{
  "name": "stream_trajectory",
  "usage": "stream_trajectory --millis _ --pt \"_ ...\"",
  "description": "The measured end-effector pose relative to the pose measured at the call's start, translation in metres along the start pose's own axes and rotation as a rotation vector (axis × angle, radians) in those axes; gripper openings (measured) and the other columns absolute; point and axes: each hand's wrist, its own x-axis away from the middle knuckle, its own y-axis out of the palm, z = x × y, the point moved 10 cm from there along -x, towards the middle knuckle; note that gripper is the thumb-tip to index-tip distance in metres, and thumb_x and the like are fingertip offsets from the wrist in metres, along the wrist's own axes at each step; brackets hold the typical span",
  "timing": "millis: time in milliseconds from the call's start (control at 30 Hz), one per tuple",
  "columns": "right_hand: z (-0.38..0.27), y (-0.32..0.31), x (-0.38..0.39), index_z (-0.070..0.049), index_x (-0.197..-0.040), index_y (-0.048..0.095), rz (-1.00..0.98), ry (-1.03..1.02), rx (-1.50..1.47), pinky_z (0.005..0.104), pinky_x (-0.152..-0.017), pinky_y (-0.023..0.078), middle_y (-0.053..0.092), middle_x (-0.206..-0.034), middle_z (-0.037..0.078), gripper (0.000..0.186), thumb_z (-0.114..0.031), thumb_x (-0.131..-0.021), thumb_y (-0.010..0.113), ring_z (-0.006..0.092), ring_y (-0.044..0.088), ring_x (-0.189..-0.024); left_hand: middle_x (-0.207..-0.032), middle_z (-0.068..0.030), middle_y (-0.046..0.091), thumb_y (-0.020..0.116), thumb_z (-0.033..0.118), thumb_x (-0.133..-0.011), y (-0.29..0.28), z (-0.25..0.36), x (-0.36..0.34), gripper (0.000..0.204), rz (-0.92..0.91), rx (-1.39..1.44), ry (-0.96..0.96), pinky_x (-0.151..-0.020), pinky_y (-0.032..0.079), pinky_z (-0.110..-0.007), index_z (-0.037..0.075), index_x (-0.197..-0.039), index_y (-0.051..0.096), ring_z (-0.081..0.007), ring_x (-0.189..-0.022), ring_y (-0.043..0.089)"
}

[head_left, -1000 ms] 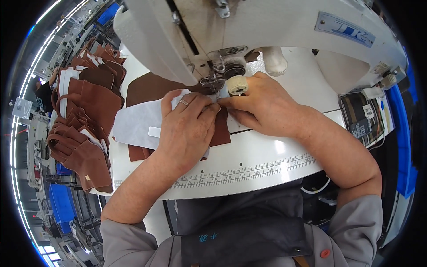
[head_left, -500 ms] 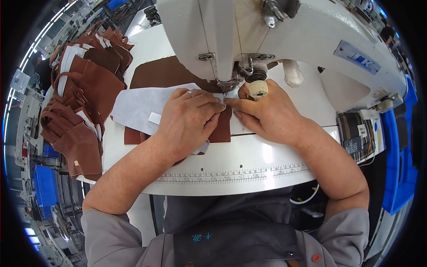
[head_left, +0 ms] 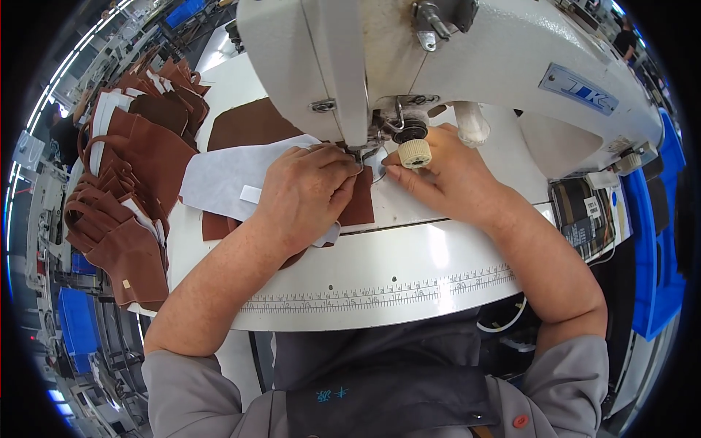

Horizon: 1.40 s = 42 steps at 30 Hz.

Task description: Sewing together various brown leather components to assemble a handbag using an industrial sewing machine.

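A white sewing machine's needle and presser foot (head_left: 359, 155) stand over a pale grey-white panel (head_left: 230, 171), which has a small white tab. Reddish-brown leather-like pieces (head_left: 361, 201) lie under that panel, and a dark brown piece (head_left: 248, 124) lies behind it. My left hand (head_left: 303, 186) is closed on the panel's right end, its fingertips close beside the presser foot. My right hand (head_left: 445, 175) rests just right of the needle, thumb stretched toward it and apart from the other fingers. A cream knob (head_left: 415, 152) partly hides those fingers; nothing shows in their grip.
At the left is a pile of brown bag pieces with handles (head_left: 120, 226). A printed ruler strip (head_left: 365, 301) follows the table's front edge. Dark packets (head_left: 580, 219) lie at the right, beside blue bins (head_left: 646, 255). The machine head overhangs the work.
My right hand's fingertips have drawn back from the panel and the needle, toward the right. My left hand keeps hold of the panel beside the foot. The whole view has shifted slightly.
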Motion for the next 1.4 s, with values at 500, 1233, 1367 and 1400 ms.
stream_trajectory --millis 500,1233,1367,1400 --pt "0.028 -0.018 0.000 -0.003 -0.103 0.072 0.253 0.131 -0.645 0.0307 -0.071 0.051 0.067 -0.078 0.006 0.032 -0.030 -0.105 0.056 0.0139 0.061 -0.074 -0.093 -0.0107 0.074 0.076 0.004 -0.076 -0.005 -0.001 -0.003 0.015 0.055 0.022 0.015 -0.072 0.054 -0.038 0.004 -0.091 0.075 -0.0304 -0.076 0.069" --pt "0.030 -0.016 -0.004 0.000 -0.100 0.069 0.296 0.236 -0.763 0.0245 -0.065 0.044 0.067 -0.080 0.004 0.037 -0.029 -0.107 0.047 0.0091 0.051 -0.069 -0.094 -0.0079 0.074 0.070 0.006 -0.083 -0.001 0.002 -0.001 0.008 0.033 -0.002 0.041 -0.081 0.055 -0.036 0.003 -0.089 0.075 -0.0240 -0.084 0.070" --pt "0.030 -0.018 -0.004 0.000 -0.099 0.070 0.322 0.192 -0.773 0.0245 -0.065 0.045 0.067 -0.081 0.004 0.036 -0.029 -0.107 0.048 0.0091 0.052 -0.069 -0.093 -0.0074 0.074 0.070 0.007 -0.083 -0.002 0.001 -0.001 0.007 0.026 0.030 0.020 -0.079 0.055 -0.036 0.003 -0.087 0.075 -0.0242 -0.082 0.069" --pt "0.032 -0.016 -0.005 0.000 -0.100 0.069 0.289 0.211 -0.797 0.0245 -0.066 0.045 0.068 -0.081 0.005 0.036 -0.028 -0.107 0.048 0.0091 0.054 -0.070 -0.093 -0.0074 0.074 0.070 0.007 -0.083 -0.003 0.002 0.000 0.007 0.027 0.029 0.021 -0.079 0.055 -0.036 0.003 -0.087 0.075 -0.0242 -0.082 0.069"
